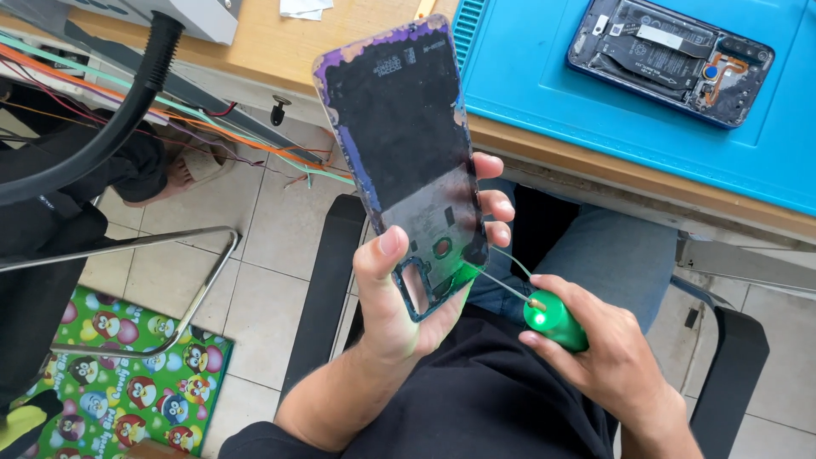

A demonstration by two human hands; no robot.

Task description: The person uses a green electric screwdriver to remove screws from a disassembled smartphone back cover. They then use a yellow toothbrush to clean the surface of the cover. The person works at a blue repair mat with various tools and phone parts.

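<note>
My left hand (399,297) grips a detached phone back cover (404,153), its dark inner side facing me and its purple edge up. The thumb lies along the lower left edge and the fingers wrap the right edge. My right hand (608,357) holds a green-handled tool (554,320); its thin metal tip reaches the cover's lower right corner, near the camera cut-out. An opened phone (671,55) with its battery and boards exposed lies on a blue work mat (544,93) on the wooden desk (280,42).
A black hose (102,127) and a bundle of coloured wires (127,98) cross the upper left. Another person's foot (183,170) rests on the tiled floor. A colourful cartoon-print mat (127,391) and a metal chair frame (170,289) are at lower left.
</note>
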